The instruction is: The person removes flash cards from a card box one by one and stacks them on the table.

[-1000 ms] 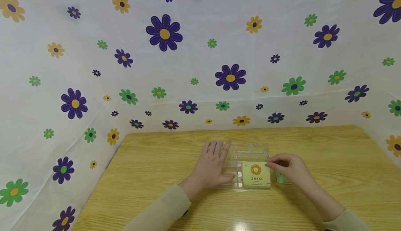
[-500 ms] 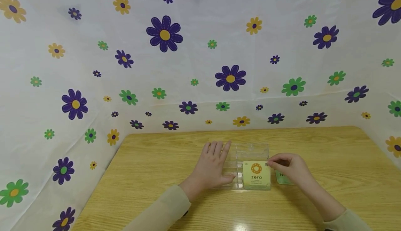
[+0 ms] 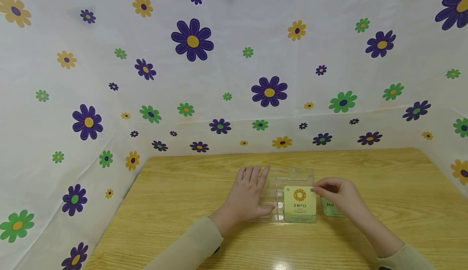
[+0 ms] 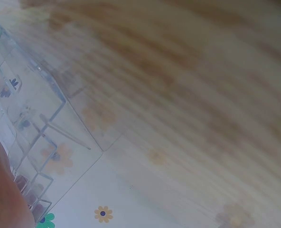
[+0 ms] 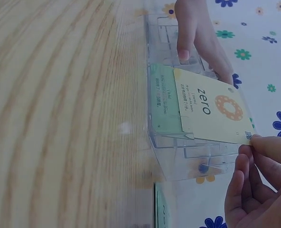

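Card [image 3: 300,204] first: the yellow "zero" card has crept a little toward the right and stands a touch more upright than it did a second ago, its top corner tracking with the right hand [image 3: 338,199]. To my eye that means it is being seated into the front slot of the clear holder [image 3: 292,176], nearly home but not let go.

It is a pale yellow card with an orange ring printed above the word "zero" and fine lines of small print below. The right wrist view shows it leaning in the holder's near compartment with a green card [image 5: 163,99] lying just behind it, the two overlapping. The right hand's thumb and fingertips [image 5: 257,142] pinch the yellow card's upper right corner.

The holder is a transparent plastic rack with several slots, sitting on the wooden table [image 3: 183,188] near the middle, closer to the near edge than the far one. The left hand [image 3: 248,194] lies flat with fingers spread along the holder's left side, pressing it steady; it has not budged.

Just right of the holder, partly under the right hand, another green card [image 3: 330,208] lies flat on the table. A flowered white sheet [image 3: 219,79] lines the walls around the far edge and sides.
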The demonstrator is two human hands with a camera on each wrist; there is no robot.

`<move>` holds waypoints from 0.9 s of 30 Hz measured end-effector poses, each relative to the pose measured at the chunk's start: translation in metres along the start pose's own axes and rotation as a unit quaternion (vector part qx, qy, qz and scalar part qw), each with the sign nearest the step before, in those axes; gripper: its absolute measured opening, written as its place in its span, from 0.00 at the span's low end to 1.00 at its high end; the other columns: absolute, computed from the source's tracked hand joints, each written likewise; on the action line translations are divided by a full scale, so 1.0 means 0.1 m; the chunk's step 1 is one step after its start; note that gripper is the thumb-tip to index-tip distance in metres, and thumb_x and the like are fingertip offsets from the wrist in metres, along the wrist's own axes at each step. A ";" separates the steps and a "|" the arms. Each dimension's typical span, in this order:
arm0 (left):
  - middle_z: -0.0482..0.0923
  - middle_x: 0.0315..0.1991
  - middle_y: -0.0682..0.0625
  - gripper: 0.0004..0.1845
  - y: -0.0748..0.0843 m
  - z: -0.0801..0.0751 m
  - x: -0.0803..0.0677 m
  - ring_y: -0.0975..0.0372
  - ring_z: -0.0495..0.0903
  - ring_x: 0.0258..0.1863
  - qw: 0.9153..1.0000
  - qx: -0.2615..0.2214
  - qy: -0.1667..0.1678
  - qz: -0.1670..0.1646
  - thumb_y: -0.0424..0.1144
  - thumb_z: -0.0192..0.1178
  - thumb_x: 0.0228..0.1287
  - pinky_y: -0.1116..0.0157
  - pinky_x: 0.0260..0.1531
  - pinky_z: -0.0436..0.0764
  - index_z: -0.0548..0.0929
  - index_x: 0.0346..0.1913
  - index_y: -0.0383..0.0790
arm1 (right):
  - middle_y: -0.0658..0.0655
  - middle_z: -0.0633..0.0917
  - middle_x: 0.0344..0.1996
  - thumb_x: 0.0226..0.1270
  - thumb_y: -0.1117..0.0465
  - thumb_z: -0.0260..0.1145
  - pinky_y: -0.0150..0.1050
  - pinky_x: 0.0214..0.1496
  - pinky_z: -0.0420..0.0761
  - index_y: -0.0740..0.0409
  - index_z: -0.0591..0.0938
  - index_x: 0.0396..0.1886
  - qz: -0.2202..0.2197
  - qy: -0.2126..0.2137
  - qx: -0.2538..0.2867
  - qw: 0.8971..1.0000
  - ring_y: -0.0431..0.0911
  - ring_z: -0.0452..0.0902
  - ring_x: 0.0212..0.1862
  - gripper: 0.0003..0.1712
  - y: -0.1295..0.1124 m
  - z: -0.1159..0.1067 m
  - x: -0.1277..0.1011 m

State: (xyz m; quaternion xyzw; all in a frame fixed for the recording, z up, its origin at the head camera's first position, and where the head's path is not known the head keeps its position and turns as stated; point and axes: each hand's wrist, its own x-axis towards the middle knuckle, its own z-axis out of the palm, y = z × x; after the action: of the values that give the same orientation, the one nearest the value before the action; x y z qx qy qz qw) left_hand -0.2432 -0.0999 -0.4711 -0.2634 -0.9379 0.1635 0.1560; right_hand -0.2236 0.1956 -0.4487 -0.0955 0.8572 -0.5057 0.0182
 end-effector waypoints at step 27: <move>0.68 0.65 0.46 0.61 0.00 0.01 -0.01 0.54 0.69 0.64 1.000 0.004 0.002 -0.002 0.81 0.48 0.63 0.51 0.71 0.68 0.48 0.87 0.42 | 0.61 0.92 0.43 0.74 0.63 0.71 0.29 0.42 0.83 0.65 0.91 0.46 -0.011 0.013 -0.011 1.000 0.32 0.82 0.38 0.10 -0.01 -0.05 -0.01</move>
State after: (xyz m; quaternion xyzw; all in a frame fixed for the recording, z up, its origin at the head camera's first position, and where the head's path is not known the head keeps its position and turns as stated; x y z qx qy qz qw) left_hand -0.2427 -0.1003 -0.4724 -0.2608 -0.9374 0.1667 0.1595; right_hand -0.2235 0.1992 -0.4456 -0.0981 0.8618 -0.4976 0.0003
